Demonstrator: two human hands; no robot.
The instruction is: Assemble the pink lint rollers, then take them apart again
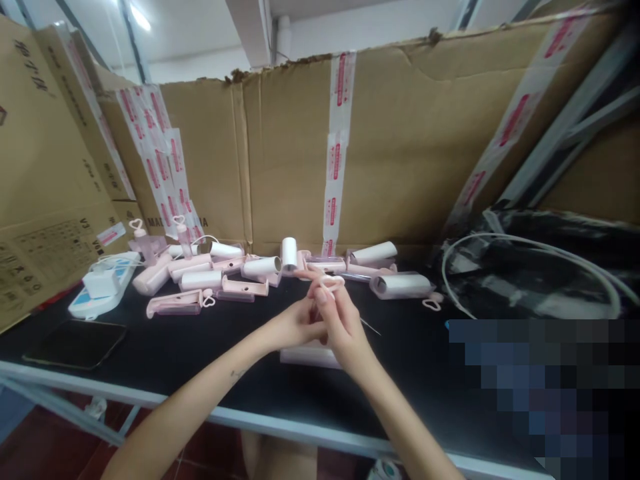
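My left hand [300, 320] and my right hand [343, 320] meet above the middle of the black table, fingers closed together. A small pale pink heart-shaped loop [334, 283] shows between the fingertips of both. From behind my right hand a thin pointed rod [371, 327] sticks out to the right; its other end is hidden, and I cannot tell what grips it. Beneath the hands lies a pale pink case part [305, 357], partly covered by them. Just beyond my fingers a white cylinder [289, 253] stands upright.
Several pink holders [245, 287] and white rolls [200, 279] line the back. A white power strip [103, 293] and a dark phone [75, 344] lie left. Coiled white cable [450, 267] rests on black plastic [540, 267] at right. Cardboard [290, 160] walls the rear; pixelation hides the lower right.
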